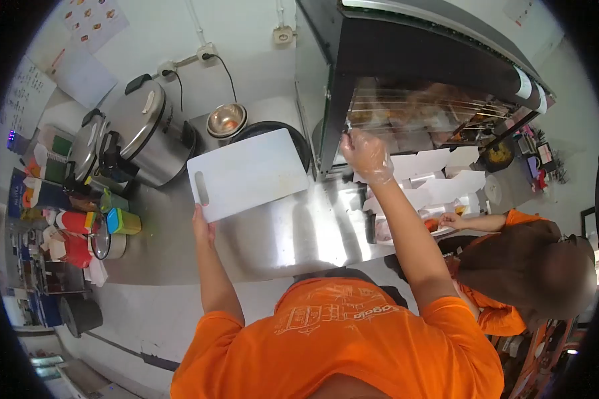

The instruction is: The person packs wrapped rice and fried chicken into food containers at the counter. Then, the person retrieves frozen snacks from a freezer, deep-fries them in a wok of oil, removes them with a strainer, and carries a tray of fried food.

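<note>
My left hand (204, 226) grips a white cutting board (249, 174) by its lower left edge, near the slotted handle. The board is held tilted over the steel counter. In a clear plastic glove, my right hand (368, 156) is raised at the front left edge of a glass food warmer cabinet (412, 60). Its fingers are curled closed beside the cabinet's frame; what they hold, if anything, is hidden. Wire racks with food show blurred behind the cabinet's glass. Below my right forearm stand open white cardboard boxes (439, 189).
Large steel pressure cookers (136, 133) stand at the back left, beside metal bowls (226, 121). Plastic tubs (124, 221) sit on the left of the steel counter (273, 239). A co-worker (532, 266) in orange stands close on my right, one hand at the boxes.
</note>
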{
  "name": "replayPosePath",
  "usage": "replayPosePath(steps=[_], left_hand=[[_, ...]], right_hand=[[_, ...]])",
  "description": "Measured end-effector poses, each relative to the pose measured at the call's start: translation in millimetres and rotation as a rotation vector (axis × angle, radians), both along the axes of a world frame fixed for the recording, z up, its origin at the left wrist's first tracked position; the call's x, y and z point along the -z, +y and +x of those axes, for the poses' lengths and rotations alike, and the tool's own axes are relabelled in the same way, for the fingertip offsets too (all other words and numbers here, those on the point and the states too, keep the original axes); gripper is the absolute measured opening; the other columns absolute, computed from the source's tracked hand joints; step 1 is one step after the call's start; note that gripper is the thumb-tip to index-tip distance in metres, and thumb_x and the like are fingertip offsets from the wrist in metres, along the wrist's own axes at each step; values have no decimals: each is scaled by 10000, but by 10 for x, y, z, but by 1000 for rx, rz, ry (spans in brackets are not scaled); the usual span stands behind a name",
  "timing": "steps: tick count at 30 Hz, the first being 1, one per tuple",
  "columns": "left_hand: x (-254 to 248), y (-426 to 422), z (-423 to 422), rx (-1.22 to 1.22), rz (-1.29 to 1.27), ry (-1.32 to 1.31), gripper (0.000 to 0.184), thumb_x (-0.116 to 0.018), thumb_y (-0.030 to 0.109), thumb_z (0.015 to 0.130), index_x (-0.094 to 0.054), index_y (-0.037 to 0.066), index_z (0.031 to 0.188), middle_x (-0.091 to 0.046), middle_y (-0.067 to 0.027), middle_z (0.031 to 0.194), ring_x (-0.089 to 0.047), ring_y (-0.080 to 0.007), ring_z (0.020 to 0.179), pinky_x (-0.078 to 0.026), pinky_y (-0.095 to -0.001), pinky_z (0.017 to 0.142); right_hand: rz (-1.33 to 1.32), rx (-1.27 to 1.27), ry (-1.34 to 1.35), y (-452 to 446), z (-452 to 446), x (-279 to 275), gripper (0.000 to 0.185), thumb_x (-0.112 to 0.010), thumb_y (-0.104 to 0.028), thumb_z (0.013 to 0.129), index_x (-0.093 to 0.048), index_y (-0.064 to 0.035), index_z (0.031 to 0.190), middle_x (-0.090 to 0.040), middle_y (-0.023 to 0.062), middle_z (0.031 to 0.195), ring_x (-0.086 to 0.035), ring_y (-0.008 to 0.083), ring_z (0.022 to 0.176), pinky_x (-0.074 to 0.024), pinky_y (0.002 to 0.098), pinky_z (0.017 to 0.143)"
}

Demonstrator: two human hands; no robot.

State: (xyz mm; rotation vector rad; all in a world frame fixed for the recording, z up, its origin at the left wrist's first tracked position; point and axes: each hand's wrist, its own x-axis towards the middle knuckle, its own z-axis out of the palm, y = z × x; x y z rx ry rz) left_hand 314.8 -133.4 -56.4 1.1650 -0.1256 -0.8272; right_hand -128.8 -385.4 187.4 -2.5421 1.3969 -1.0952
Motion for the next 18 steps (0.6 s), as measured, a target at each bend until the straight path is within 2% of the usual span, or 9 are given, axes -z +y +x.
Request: replayPosePath(steps=[3, 5, 10, 15, 18], left_hand=[[-61, 698, -78, -72, -40, 13, 360, -560, 387, 1072, -625, 33, 1074, -673, -73, 960, -666, -190, 918, -559, -367, 834], [-15, 1258, -89, -75, 7, 56, 355, -567, 393, 1067, -621, 43, 1041, -668, -74, 953, -664, -201, 941, -548, -382, 880], [-11, 2337, -610, -154, 60, 145, 360, -560, 389, 1070, -610, 33, 1057, -661, -86, 1006, -653, -229, 1001, -540, -414, 949], [84, 2573, -1124, -268, 114, 270, 365, -537, 396, 1078, -604, 37, 1081, -663, -100, 1046, -650, -246, 1059, -542, -429, 960], [47, 2486, -1298, -177, 82, 237, 350, -540, 394, 1076, -604, 51, 1089, -667, -100, 1064, -652, -250, 1071, -546, -433, 947]], right_hand=[[-62, 77, 20, -14, -29, 39, 160, -706, -211, 864, -691, -55, 836, -691, 161, 694, -704, 357, 630, -575, 442, 591], [-103, 110, 53, -118, -161, 99, 174, -693, -225, 875, -693, -57, 829, -688, 150, 661, -693, 352, 581, -571, 437, 558], [-137, 292, 0, -342, -699, 224, 221, -670, -248, 921, -688, -46, 832, -687, 219, 706, -683, 419, 622, -553, 503, 581], [-69, 525, 6, -580, -1283, 212, 279, -653, -293, 966, -707, -40, 860, -690, 259, 787, -679, 467, 720, -528, 555, 644], [10, 717, -143, -499, -1247, 177, 309, -650, -311, 959, -692, -31, 836, -703, 263, 803, -701, 455, 758, -549, 558, 703]])
